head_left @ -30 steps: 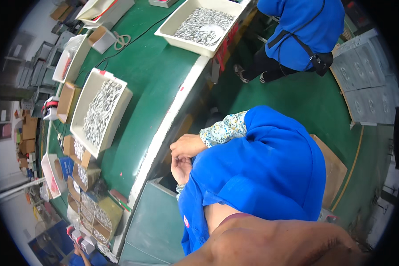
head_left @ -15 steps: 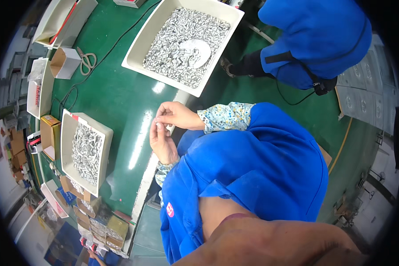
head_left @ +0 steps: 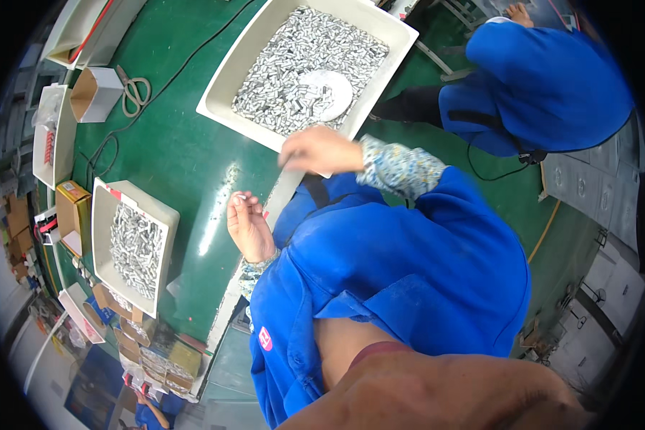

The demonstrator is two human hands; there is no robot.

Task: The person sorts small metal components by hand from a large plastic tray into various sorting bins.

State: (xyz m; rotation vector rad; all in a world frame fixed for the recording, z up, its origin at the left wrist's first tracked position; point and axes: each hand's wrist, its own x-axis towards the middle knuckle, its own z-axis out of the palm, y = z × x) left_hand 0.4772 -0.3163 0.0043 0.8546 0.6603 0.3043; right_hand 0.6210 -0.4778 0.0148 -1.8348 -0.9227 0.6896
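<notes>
My left hand (head_left: pixel 251 231) is over the green table's front edge, thumb and fingertips pinched on a small pale piece that looks like one of the silver cylinders. My right hand (head_left: pixel 324 150) is beside the near edge of a large white bin (head_left: pixel 247 127); its curled fingers are blurred by motion, so whether they hold anything does not show. Many small silver metal cylinders (head_left: pixel 287 79) fill that bin. A white round dish (head_left: pixel 339 93) lies among them, partly covered. At the left, a smaller white bin (head_left: pixel 166 236) contains more silver cylinders (head_left: pixel 135 247).
Scissors (head_left: pixel 135 94) and a black cable (head_left: pixel 175 75) lie on the green table (head_left: pixel 186 158) beside an open carton (head_left: pixel 97 94). A yellow-brown box (head_left: pixel 73 215) stands left of the smaller bin. A person in blue (head_left: pixel 545 86) is at the upper right.
My hands were together and are now apart. The right one has moved up and right to the large bin; the left has shifted slightly left. The person in blue has moved to the right in view.
</notes>
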